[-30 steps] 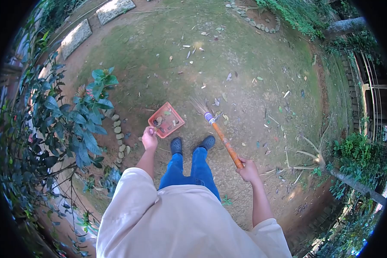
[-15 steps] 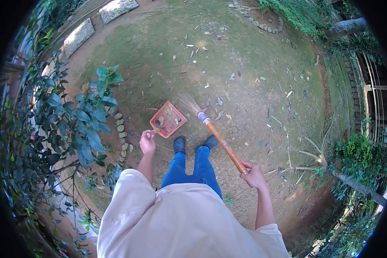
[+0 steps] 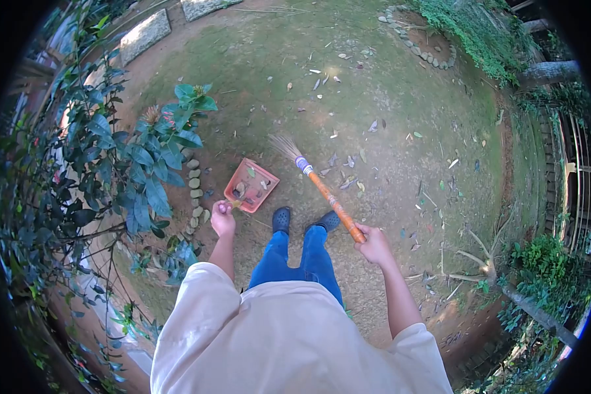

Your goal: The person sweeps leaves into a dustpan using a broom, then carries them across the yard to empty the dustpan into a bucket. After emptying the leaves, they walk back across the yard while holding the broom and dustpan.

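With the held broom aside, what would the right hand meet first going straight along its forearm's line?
Fallen leaves seem first ahead of the right hand, though it might pass above them; depth is unclear.

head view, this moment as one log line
left hand: holds dustpan | right hand: holds broom | dustpan: leaves inside | ground: scattered leaves

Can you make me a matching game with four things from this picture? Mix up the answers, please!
Things:
1. dustpan
2. broom
3. trousers
4. shirt

Clues:
A. blue
B. held by the right hand
C. pale cream
D. held by the left hand, with leaves inside

Right pairs: 1-D, 2-B, 3-A, 4-C
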A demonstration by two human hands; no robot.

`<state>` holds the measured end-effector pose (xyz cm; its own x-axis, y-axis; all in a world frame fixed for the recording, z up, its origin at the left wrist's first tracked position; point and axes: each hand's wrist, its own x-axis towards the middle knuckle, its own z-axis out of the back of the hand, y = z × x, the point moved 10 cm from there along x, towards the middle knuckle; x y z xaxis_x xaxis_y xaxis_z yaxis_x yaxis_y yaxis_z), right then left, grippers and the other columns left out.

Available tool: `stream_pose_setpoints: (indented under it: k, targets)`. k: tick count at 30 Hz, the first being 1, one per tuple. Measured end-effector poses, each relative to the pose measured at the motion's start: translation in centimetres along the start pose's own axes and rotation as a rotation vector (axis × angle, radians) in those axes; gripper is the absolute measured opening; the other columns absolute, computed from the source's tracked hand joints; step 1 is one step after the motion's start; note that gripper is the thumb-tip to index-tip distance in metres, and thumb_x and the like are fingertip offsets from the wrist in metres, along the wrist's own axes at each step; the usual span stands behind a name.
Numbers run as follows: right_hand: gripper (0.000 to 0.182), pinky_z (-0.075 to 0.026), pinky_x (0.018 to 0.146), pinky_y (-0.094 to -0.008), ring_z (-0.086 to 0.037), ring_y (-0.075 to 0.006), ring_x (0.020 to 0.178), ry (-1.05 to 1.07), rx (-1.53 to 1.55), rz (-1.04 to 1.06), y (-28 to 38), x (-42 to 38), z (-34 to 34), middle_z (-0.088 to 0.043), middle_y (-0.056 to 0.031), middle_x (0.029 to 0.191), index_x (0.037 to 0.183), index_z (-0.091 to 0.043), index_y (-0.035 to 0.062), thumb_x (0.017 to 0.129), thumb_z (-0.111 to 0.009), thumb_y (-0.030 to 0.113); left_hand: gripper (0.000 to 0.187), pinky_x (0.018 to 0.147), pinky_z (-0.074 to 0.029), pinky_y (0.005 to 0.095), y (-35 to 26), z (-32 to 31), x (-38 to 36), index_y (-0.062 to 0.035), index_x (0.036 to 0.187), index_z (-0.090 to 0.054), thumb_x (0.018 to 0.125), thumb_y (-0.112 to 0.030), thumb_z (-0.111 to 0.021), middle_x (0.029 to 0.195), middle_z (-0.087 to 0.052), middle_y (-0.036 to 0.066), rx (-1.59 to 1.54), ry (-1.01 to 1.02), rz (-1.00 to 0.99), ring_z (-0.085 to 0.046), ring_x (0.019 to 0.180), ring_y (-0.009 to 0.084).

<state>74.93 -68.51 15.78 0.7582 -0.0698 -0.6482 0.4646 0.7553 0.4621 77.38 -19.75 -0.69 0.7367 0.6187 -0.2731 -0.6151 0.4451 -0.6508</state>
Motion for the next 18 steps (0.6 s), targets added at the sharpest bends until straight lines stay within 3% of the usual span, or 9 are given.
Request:
stream_pose_setpoints:
  k: [5,7,13,16,18]
  targets:
    - [0.063,-0.052,0.081,-0.0351,-0.07,-0.028,0.089,0.072,-0.105,0.042,1.6,2.1,-2.6,-0.07,-0.0175,0.106,0.13,-0.06,0.0099,0.068,-0.069,0.009,0.029,0.083,-0.051,0.0321,0.8,0.1,0.5,-0.0095,0.106,-0.063,0.08,0.0,-0.072,0.092,-0.069,0.007,-0.027,-0.01,0.067,-0.065,0.085,0.0165]
    - [0.063,-0.053,0.077,-0.0338,-0.07,-0.0246,0.083,0.131,-0.128,0.061,1.6,2.1,-3.4,-0.072,-0.0158,0.101,0.13,-0.061,0.0094,0.068,-0.069,0.008,0.027,0.081,-0.05,0.0325,1.9,-0.5,1.5,-0.0085,0.105,-0.062,0.08,0.0,-0.071,0.084,-0.064,0.005,-0.138,-0.018,0.031,-0.062,0.08,0.0182]
    - [0.062,-0.049,0.057,-0.0285,-0.059,-0.0108,0.06,0.213,0.093,0.034,0.4,-2.8,-0.9,-0.068,-0.0074,0.08,0.13,-0.062,0.0099,0.068,-0.07,0.006,0.026,0.08,-0.05,0.0342,-0.6,1.4,1.8,-0.0093,0.104,-0.063,0.081,-0.003,-0.071,0.086,-0.066,0.006,-0.028,-0.043,-0.003,-0.064,0.082,0.02]
    - [0.061,-0.047,0.054,-0.0279,-0.058,-0.0101,0.058,0.195,0.136,-0.08,-0.2,-5.1,0.1,-0.068,-0.0069,0.078,0.13,-0.062,0.0106,0.07,-0.07,0.006,0.025,0.08,-0.05,0.0354,-1.8,1.7,1.7,-0.0099,0.105,-0.063,0.081,-0.005,-0.072,0.089,-0.069,0.008,-0.021,-0.03,-0.008,-0.066,0.084,0.0216]
    - [0.062,-0.051,0.065,-0.0291,-0.063,-0.0127,0.068,0.178,0.133,-0.146,-0.6,-6.0,0.7,-0.07,-0.0116,0.092,0.13,-0.061,0.0082,0.068,-0.07,0.006,0.025,0.08,-0.051,0.0361,-2.3,1.5,1.7,-0.0103,0.105,-0.064,0.081,-0.007,-0.072,0.09,-0.069,0.009,-0.017,-0.02,-0.024,-0.066,0.085,0.023]
